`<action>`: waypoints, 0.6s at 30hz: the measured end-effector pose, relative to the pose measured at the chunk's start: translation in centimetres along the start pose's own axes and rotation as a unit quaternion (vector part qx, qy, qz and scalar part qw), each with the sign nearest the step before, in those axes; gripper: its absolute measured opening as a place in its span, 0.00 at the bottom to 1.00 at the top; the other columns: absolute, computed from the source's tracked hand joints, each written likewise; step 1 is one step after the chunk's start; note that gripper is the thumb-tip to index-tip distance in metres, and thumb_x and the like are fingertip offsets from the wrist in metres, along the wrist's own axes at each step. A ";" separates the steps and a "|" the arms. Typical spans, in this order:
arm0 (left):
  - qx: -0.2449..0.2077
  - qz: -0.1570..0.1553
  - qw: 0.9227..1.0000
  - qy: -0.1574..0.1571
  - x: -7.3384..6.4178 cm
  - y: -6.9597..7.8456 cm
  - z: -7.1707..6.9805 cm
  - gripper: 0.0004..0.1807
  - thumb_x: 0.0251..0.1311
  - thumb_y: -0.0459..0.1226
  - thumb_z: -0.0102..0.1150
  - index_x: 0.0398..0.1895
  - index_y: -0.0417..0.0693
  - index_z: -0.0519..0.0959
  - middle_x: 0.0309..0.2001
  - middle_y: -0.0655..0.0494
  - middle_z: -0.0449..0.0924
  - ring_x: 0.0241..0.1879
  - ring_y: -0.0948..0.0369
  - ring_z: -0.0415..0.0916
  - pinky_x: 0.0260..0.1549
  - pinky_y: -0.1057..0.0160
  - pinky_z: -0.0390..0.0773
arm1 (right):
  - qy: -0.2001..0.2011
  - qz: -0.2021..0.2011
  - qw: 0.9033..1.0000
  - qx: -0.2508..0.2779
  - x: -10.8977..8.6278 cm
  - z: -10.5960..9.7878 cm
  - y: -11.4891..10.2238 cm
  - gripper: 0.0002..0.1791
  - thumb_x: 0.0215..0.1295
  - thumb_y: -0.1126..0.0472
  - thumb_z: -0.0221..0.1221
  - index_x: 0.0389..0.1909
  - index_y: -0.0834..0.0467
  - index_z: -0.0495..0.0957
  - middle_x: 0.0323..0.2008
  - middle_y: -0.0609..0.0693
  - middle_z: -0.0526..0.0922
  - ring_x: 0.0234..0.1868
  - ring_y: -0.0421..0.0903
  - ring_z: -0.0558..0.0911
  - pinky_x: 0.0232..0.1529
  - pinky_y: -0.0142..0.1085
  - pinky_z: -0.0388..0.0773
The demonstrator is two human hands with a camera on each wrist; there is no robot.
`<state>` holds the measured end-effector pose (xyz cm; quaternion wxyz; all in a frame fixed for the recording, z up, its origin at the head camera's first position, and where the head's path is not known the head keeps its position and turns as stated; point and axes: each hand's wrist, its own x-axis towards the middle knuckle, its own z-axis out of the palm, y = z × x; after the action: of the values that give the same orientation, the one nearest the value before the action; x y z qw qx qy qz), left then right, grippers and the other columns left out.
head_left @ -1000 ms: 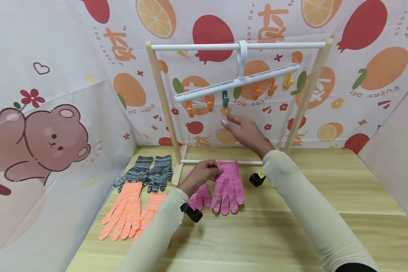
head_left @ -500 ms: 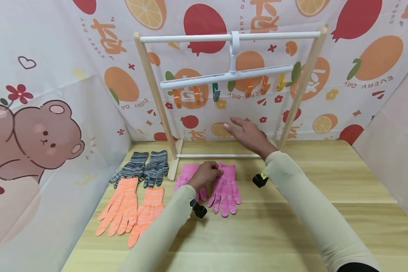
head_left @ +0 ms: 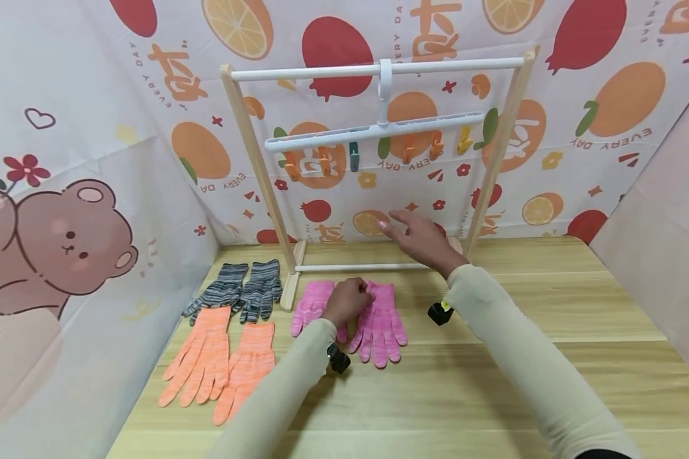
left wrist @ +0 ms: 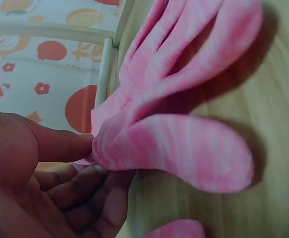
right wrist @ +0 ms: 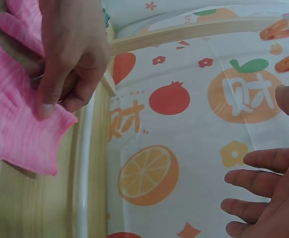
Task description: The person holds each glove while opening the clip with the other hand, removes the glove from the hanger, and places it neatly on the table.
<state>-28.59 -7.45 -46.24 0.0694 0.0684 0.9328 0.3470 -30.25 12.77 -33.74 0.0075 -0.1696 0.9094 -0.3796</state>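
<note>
My left hand [head_left: 346, 302] pinches the cuff edge of a pink knitted glove [head_left: 381, 326] between thumb and fingers. In the left wrist view that glove [left wrist: 134, 144] spreads its fingers away from the pinch, close over the wood. A second pink glove [head_left: 311, 307] lies to the left, partly hidden behind the left hand. My right hand [head_left: 422, 240] is held in the air before the rack, below the clips, holding nothing. Its fingers [right wrist: 256, 183] are spread and loosely bent in the right wrist view. Above it hangs a white hanger [head_left: 333, 136] with a green clothespin [head_left: 354, 157].
A wooden rack with a white top bar [head_left: 310, 73] stands at the back. Orange clothespins [head_left: 324, 162] and a yellow clothespin [head_left: 464, 140] hang along the hanger. Two orange gloves [head_left: 203, 357] and two grey striped gloves [head_left: 262, 290] lie on the left of the table.
My right hand has moved down and away from the green clothespin. The left hand has lowered the pink glove toward the table. The hanger has swung from a steep tilt to nearly level.
</note>
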 end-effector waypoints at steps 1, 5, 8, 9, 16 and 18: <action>0.013 -0.005 1.000 0.004 -0.2 0.1 -0.1 0.10 0.63 0.40 0.64 0.41 0.44 0.82 0.35 0.53 0.83 0.31 0.57 0.76 0.32 0.57 0.75 | -0.001 0.001 1.000 -0.004 0.0 0.1 0.1 0.41 0.75 0.32 0.47 0.77 0.54 0.61 0.77 0.53 0.60 0.71 0.58 0.69 0.68 0.55 0.65; 0.047 -0.018 0.999 0.012 -0.6 0.2 -0.6 0.15 0.64 0.42 0.63 0.49 0.45 0.82 0.41 0.52 0.86 0.35 0.56 0.80 0.36 0.52 0.78 | -0.001 0.011 1.000 -0.012 -0.2 0.7 0.5 0.42 0.73 0.31 0.48 0.77 0.54 0.61 0.77 0.53 0.60 0.76 0.54 0.61 0.71 0.54 0.60; 0.060 -0.011 0.998 0.011 -0.8 -0.1 -1.0 0.15 0.67 0.44 0.61 0.50 0.45 0.81 0.41 0.52 0.86 0.35 0.57 0.80 0.35 0.53 0.78 | 0.004 0.018 1.000 -0.011 -0.3 0.9 0.9 0.43 0.72 0.30 0.48 0.77 0.55 0.61 0.76 0.53 0.63 0.76 0.54 0.61 0.72 0.54 0.60; 0.064 -0.006 0.998 0.011 -0.8 -0.3 -1.2 0.15 0.68 0.45 0.60 0.50 0.45 0.81 0.40 0.52 0.85 0.34 0.57 0.80 0.34 0.54 0.78 | 0.006 0.017 1.000 -0.011 -0.3 1.0 1.0 0.44 0.72 0.30 0.49 0.77 0.56 0.61 0.76 0.53 0.63 0.76 0.54 0.61 0.72 0.54 0.59; 0.115 0.056 0.991 0.049 -0.8 -1.6 -3.1 0.19 0.74 0.49 0.56 0.50 0.41 0.82 0.40 0.48 0.84 0.37 0.53 0.81 0.37 0.51 0.80 | 0.037 0.002 0.997 -0.070 -0.5 1.6 2.6 0.47 0.72 0.28 0.46 0.78 0.58 0.59 0.75 0.59 0.64 0.77 0.61 0.56 0.73 0.60 0.52; 0.144 0.083 0.984 0.070 -0.7 -1.7 -4.0 0.23 0.74 0.51 0.55 0.52 0.40 0.82 0.45 0.46 0.84 0.44 0.49 0.81 0.44 0.48 0.80 | 0.045 0.005 0.995 -0.091 -0.7 1.7 3.2 0.49 0.71 0.26 0.44 0.79 0.58 0.57 0.76 0.59 0.62 0.78 0.63 0.54 0.74 0.61 0.47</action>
<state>-28.77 -11.42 -44.28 -0.0360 0.1302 0.9666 0.2179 -30.33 13.87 -37.23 -0.0471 -0.1475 0.9406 -0.3021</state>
